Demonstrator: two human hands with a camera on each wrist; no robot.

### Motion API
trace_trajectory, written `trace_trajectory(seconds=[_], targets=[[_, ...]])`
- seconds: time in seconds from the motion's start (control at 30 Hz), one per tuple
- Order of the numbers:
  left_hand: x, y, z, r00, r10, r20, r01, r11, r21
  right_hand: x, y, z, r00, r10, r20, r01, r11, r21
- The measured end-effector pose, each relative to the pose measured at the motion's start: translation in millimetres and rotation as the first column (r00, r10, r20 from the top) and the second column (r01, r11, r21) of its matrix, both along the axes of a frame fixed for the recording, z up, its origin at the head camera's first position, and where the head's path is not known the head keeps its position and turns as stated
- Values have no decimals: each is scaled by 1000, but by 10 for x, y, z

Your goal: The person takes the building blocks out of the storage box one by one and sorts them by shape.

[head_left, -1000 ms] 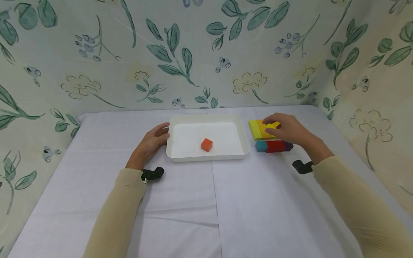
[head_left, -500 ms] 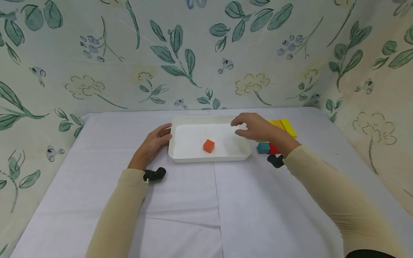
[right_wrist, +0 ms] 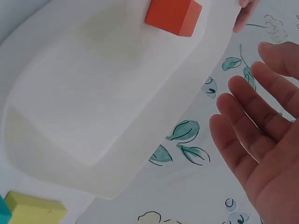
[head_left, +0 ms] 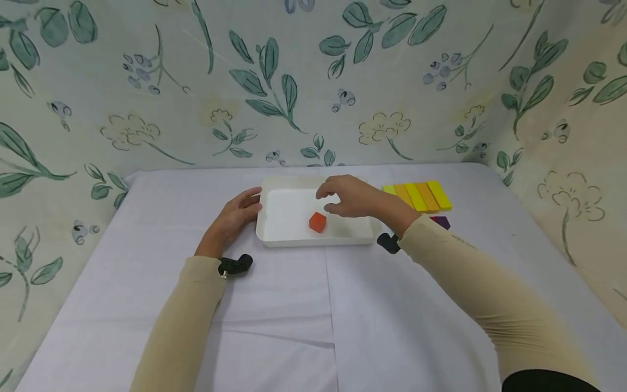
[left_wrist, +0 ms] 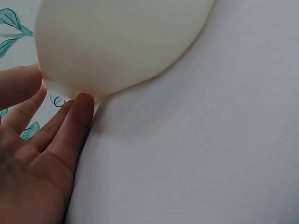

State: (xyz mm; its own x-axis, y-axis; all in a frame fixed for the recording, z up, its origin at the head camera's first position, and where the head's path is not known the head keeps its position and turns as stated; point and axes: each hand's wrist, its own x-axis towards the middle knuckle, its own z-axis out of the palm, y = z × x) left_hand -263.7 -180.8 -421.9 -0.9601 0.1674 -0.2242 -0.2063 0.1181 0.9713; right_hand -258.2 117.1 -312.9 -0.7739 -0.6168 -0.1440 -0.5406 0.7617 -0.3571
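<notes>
A white tray (head_left: pixel 286 236) lies on the cloth-covered table with one orange-red block (head_left: pixel 317 222) inside. My left hand (head_left: pixel 232 222) rests at the tray's left end, its extended fingertips touching the rim. My right hand (head_left: pixel 354 197) hovers over the tray, just behind and to the right of the block, fingers spread with nothing between them. In the right wrist view, the orange-red block (right_wrist: pixel 173 17) stays apart from that hand's fingers.
Right of the tray lies a row of yellow and orange flat blocks (head_left: pixel 422 197). A purple block (head_left: pixel 441 222) sits in front of them, partly behind the right sleeve. A teal block (right_wrist: pixel 3 211) shows low in the right wrist view. A patterned cloth wall (head_left: pixel 313 81) stands behind.
My right hand has moved left from the yellow blocks to above the tray, with nothing in it. The left hand keeps to the tray's left end.
</notes>
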Motion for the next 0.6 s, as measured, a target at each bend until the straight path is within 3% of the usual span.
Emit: trace_trajectory(seconds=[0.27, 0.6], targets=[[34, 6, 6, 1000, 3, 3, -3, 1000, -7, 12, -164, -176, 999, 31, 26, -33, 997, 64], [1, -15, -3, 1000, -11, -4, 11, 1000, 3, 58, -234, -377, 990, -54, 129, 36, 990, 138]])
